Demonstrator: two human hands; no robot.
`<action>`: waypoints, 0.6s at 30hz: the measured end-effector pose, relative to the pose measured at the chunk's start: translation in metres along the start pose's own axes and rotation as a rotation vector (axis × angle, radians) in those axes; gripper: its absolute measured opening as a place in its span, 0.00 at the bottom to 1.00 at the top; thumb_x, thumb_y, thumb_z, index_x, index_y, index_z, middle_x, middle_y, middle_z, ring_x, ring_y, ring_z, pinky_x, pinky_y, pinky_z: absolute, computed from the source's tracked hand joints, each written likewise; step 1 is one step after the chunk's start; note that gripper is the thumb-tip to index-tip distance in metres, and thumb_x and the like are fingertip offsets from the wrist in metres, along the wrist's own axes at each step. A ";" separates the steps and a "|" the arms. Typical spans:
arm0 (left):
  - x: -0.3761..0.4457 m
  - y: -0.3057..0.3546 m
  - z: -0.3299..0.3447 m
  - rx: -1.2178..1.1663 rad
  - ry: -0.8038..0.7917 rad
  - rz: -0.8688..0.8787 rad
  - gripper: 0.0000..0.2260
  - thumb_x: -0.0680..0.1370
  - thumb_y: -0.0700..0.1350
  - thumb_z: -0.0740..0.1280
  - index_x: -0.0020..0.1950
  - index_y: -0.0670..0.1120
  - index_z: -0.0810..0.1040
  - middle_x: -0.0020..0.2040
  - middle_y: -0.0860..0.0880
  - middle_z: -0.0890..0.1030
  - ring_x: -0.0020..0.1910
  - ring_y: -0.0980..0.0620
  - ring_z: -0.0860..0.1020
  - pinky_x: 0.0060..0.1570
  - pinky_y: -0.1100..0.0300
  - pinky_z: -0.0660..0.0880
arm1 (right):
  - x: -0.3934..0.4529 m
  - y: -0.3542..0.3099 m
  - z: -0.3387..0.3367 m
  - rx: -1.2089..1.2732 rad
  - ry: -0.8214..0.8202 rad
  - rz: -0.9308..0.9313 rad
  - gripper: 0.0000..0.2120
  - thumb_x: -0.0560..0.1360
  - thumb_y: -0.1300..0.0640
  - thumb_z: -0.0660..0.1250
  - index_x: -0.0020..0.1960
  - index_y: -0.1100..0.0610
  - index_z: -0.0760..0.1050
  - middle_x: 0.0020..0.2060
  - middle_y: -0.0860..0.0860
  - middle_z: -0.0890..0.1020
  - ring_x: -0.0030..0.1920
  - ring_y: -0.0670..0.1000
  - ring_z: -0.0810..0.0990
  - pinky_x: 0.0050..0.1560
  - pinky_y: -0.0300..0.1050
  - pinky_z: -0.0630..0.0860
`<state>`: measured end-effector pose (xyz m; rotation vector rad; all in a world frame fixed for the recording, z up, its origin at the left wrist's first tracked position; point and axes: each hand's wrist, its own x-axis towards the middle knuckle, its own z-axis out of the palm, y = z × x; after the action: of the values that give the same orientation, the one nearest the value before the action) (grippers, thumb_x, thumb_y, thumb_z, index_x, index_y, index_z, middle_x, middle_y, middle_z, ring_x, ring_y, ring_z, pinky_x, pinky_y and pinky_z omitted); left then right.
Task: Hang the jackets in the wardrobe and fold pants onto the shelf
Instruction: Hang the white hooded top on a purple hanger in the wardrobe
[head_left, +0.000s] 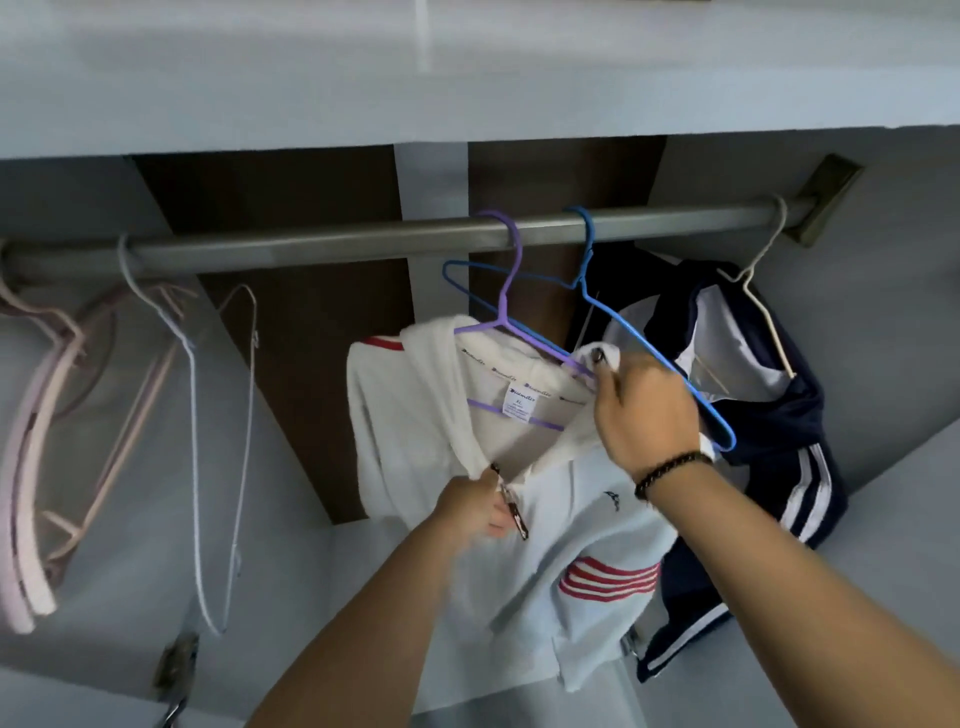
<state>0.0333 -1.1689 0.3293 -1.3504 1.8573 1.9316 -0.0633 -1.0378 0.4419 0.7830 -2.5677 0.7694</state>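
Observation:
A white jacket (415, 415) with red stripes hangs on a purple hanger (506, 291) hooked over the grey wardrobe rail (337, 244). My left hand (475, 506) pinches the zipper pull at the jacket's front. My right hand (641, 410) grips the collar's right edge near the hanger's arm. Right of it, a navy jacket (769, 431) with white stripes hangs on a cream hanger (763, 291).
An empty blue hanger (587, 280) hangs between the two jackets, its arm crossing over my right hand. Empty pink hangers (47, 395) and white ones (192, 374) hang at the left. A shelf (311, 78) runs above the rail. The brown back panel (311, 338) shows behind.

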 end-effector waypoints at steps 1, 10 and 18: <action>0.000 -0.007 0.002 0.001 0.003 -0.002 0.23 0.83 0.55 0.56 0.57 0.35 0.76 0.50 0.38 0.84 0.23 0.55 0.79 0.15 0.65 0.66 | -0.012 0.001 0.004 0.013 0.016 -0.074 0.18 0.79 0.52 0.55 0.41 0.64 0.73 0.39 0.62 0.79 0.39 0.64 0.78 0.39 0.51 0.71; 0.010 -0.031 -0.019 0.086 0.173 0.172 0.23 0.82 0.54 0.56 0.35 0.42 0.78 0.33 0.44 0.84 0.37 0.47 0.83 0.50 0.55 0.79 | -0.036 0.009 0.013 0.187 -0.115 -0.020 0.22 0.80 0.42 0.52 0.53 0.59 0.73 0.50 0.54 0.76 0.49 0.57 0.76 0.45 0.48 0.70; 0.000 -0.074 -0.022 -0.206 0.113 0.207 0.06 0.80 0.43 0.62 0.45 0.44 0.75 0.45 0.50 0.85 0.38 0.54 0.81 0.36 0.63 0.71 | -0.045 0.015 0.028 0.079 -0.254 0.021 0.16 0.79 0.51 0.60 0.63 0.58 0.70 0.45 0.60 0.80 0.45 0.63 0.79 0.36 0.47 0.65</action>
<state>0.0919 -1.1709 0.2784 -1.3992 1.9652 2.2471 -0.0413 -1.0256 0.3932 0.9338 -2.7874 0.8294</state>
